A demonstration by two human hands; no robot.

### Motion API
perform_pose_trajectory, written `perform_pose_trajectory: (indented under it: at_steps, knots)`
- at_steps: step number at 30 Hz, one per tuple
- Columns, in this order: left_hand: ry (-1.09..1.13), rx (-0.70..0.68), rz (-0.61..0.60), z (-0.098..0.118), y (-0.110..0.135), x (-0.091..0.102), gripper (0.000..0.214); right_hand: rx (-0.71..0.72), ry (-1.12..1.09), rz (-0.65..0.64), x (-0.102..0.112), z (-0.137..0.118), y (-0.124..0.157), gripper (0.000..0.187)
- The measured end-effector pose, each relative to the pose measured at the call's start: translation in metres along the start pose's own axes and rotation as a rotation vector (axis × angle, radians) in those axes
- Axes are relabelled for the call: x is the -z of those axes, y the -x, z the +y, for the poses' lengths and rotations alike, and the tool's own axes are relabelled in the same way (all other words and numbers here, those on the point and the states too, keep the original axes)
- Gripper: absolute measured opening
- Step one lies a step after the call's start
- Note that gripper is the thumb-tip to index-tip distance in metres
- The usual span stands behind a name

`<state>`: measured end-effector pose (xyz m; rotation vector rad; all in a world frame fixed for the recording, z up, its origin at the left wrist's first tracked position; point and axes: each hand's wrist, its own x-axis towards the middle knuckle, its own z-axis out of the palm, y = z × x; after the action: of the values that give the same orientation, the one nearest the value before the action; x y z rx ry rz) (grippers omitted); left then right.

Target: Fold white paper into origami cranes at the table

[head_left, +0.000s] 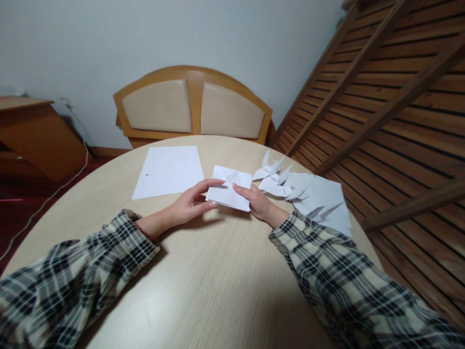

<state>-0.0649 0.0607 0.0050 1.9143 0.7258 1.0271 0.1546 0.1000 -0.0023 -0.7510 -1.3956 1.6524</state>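
A folded piece of white paper (225, 195), with creases and layered edges, is held a little above the table in front of me. My right hand (259, 201) grips its right side, thumb flat on top and the other fingers underneath, mostly hidden. At the left edge is my left hand (191, 203), its index finger lying over the upper face and its thumb by the lower left corner. Right of the hands stand several folded paper cranes (274, 184). Some of them rest on white sheets (329, 194).
A flat white sheet (170, 169) with a small dark spot lies at the left on the round wooden table (210, 286). Behind the table is a wooden headboard (196, 106) with padded panels. Slatted wood (392, 106) leans along the right; a cable (47, 198) runs down at left.
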Motion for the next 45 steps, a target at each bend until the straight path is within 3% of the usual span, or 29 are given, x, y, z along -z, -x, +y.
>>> perform_pose_trajectory:
  at_steps: [10,16,22,36,45]
  knots:
    - [0.196,0.059,0.021,-0.001,0.001,0.000,0.051,-0.011,-0.010,0.034,0.000,-0.001,0.000,0.045]
    - [0.051,0.043,0.060,0.003,-0.002,0.001,0.049,-0.001,-0.013,0.024,-0.001,-0.002,0.000,0.046]
    - [-0.134,-0.030,0.116,0.006,-0.003,0.001,0.029,0.011,0.006,0.014,0.000,-0.001,-0.001,0.043]
    - [-0.190,-0.093,0.059,0.003,-0.007,0.002,0.028,0.003,0.117,-0.014,0.004,0.004,0.000,0.041]
    - [-0.099,0.021,0.153,-0.008,-0.006,0.001,0.025,0.114,0.292,-0.118,-0.001,0.000,0.004,0.044]
